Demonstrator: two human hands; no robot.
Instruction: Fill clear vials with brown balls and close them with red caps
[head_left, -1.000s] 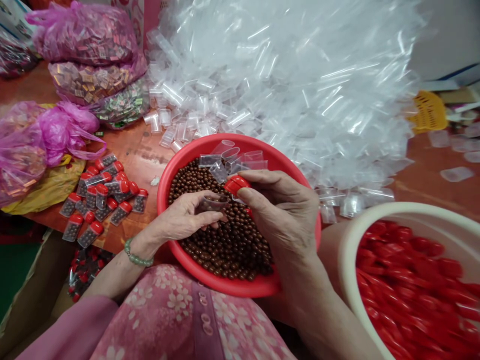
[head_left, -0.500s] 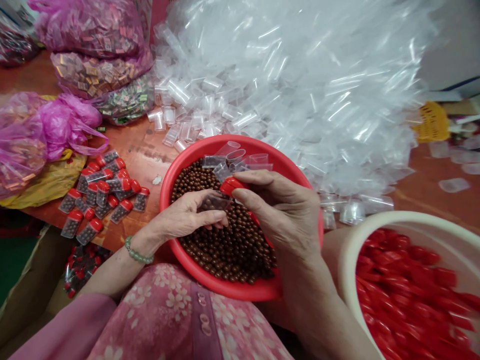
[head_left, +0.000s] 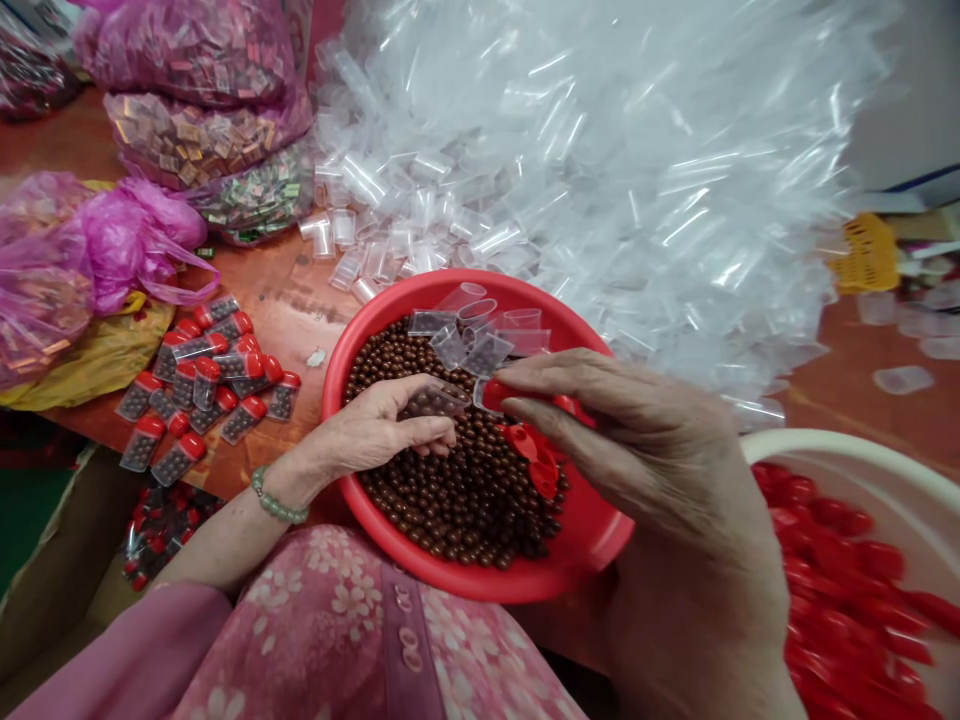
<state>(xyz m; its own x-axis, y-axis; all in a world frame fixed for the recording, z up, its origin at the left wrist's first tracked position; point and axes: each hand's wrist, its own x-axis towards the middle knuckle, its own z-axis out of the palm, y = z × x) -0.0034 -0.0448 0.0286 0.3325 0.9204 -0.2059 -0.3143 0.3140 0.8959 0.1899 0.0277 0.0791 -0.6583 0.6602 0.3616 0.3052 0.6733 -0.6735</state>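
Observation:
My left hand (head_left: 405,425), with a green bead bracelet at the wrist, grips a clear plastic tube (head_left: 433,401) containing small dark brown balls. It hovers over a red basin (head_left: 352,345) of brown balls (head_left: 450,515). To its right, my right hand (head_left: 630,440) pinches a red cap (head_left: 504,393) between thumb and fingers, apart from the tube. A clear rim shows at the cap's left end; I cannot tell whether it belongs to the cap. Loose red caps (head_left: 538,460) lie in the basin below, and several clear tubes (head_left: 487,345) rest toward its far side.
A large heap of clear tubes (head_left: 600,180) covers the table behind the basin. Filled, red-capped tubes (head_left: 217,370) lie at left, near pink bags (head_left: 150,240) of small pieces. At right stands a cream tub (head_left: 825,440) of red caps. A cardboard box (head_left: 82,540) sits lower left.
My right hand has moved right and away from the tube with the red cap, uncovering loose caps in the basin. My left hand has stayed nearly in place with the tube.

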